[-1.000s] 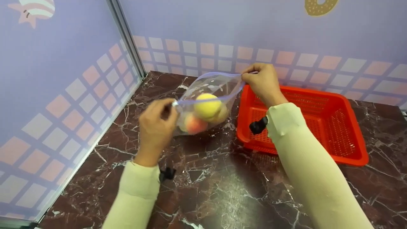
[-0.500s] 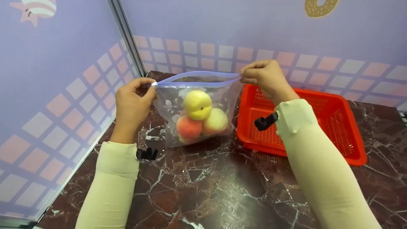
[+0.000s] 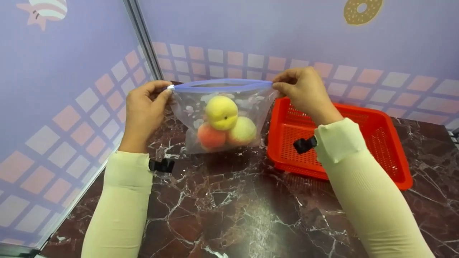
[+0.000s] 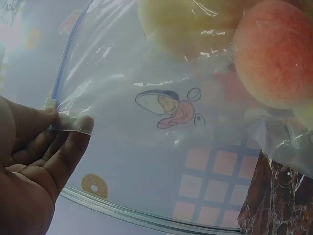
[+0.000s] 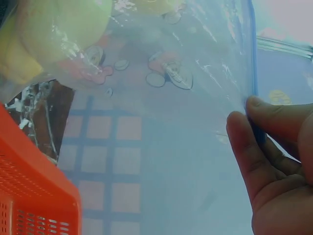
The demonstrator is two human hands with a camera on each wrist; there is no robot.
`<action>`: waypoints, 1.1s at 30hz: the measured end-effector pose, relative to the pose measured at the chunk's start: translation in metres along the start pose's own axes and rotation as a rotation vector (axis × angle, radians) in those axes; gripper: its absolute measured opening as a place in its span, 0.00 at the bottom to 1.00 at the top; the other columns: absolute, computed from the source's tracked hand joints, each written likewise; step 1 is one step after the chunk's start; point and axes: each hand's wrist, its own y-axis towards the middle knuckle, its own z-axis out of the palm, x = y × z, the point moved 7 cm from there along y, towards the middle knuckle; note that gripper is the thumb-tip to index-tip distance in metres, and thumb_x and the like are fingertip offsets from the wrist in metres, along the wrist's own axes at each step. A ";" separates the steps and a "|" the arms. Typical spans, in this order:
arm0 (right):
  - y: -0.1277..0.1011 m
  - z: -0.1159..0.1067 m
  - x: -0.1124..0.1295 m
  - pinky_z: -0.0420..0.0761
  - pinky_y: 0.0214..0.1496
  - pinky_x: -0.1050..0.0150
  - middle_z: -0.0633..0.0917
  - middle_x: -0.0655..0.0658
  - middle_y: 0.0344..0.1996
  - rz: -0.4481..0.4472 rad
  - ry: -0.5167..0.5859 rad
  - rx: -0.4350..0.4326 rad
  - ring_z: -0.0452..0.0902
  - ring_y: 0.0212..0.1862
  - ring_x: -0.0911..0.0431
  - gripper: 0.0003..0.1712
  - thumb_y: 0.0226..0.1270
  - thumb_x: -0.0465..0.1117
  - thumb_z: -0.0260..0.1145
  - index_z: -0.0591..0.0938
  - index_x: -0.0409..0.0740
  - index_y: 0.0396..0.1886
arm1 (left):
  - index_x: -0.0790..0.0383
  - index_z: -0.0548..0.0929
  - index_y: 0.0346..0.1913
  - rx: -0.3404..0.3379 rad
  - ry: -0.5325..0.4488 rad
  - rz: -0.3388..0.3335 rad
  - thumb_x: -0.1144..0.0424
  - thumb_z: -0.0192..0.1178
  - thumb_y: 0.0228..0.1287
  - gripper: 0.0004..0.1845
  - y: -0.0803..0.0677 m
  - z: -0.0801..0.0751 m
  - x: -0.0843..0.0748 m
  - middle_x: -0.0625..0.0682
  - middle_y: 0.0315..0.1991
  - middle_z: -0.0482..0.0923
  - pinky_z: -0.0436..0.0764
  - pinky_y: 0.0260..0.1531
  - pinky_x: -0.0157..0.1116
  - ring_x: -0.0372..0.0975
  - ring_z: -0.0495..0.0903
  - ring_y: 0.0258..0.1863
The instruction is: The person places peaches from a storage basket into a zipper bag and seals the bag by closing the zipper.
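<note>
A clear zip bag (image 3: 183,104) with a blue-purple zip strip hangs between my two hands, its mouth parted in the middle. Inside lie a yellow fruit (image 3: 221,111) on top, a red peach-like fruit (image 3: 211,135) and a pale green-yellow fruit (image 3: 242,131). My left hand (image 3: 143,111) pinches the left top corner beside the white slider (image 3: 171,87). At the other end, my right hand (image 3: 306,91) pinches the right top corner of the strip. Both wrist views show thumb and fingers on the bag's corners, with cartoon prints on the film.
A red plastic basket (image 3: 404,157) stands on the dark marbled table (image 3: 229,211), partly under my right forearm. Purple walls with a checked pattern (image 3: 215,56) close off the back and left. A metal corner post (image 3: 143,39) rises where they meet.
My left hand has moved left and up, stretching the bag's mouth from slanted and wide to nearly straight and narrow. The bag with the fruit has turned to face me and risen slightly.
</note>
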 end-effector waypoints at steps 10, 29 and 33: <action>-0.001 0.002 -0.020 0.82 0.36 0.69 0.87 0.44 0.37 -0.015 -0.046 0.005 0.83 0.37 0.55 0.10 0.67 0.43 0.65 0.86 0.45 0.44 | 0.65 0.85 0.48 0.051 -0.107 -0.095 0.66 0.64 0.62 0.12 0.003 0.019 0.021 0.55 0.35 0.85 0.84 0.35 0.30 0.36 0.84 0.31; 0.007 -0.006 -0.030 0.76 0.38 0.65 0.86 0.44 0.41 -0.063 -0.203 -0.025 0.76 0.39 0.54 0.13 0.68 0.44 0.64 0.84 0.46 0.48 | 0.71 0.84 0.43 0.006 -0.355 -0.126 0.69 0.65 0.61 0.10 0.013 0.042 0.026 0.55 0.31 0.86 0.85 0.37 0.36 0.39 0.86 0.28; 0.009 -0.005 -0.028 0.75 0.39 0.62 0.85 0.43 0.39 -0.102 -0.187 -0.029 0.75 0.39 0.53 0.12 0.67 0.43 0.63 0.85 0.46 0.47 | 0.71 0.84 0.43 0.006 -0.324 -0.109 0.68 0.64 0.62 0.10 0.014 0.045 0.023 0.57 0.34 0.85 0.85 0.37 0.36 0.39 0.86 0.29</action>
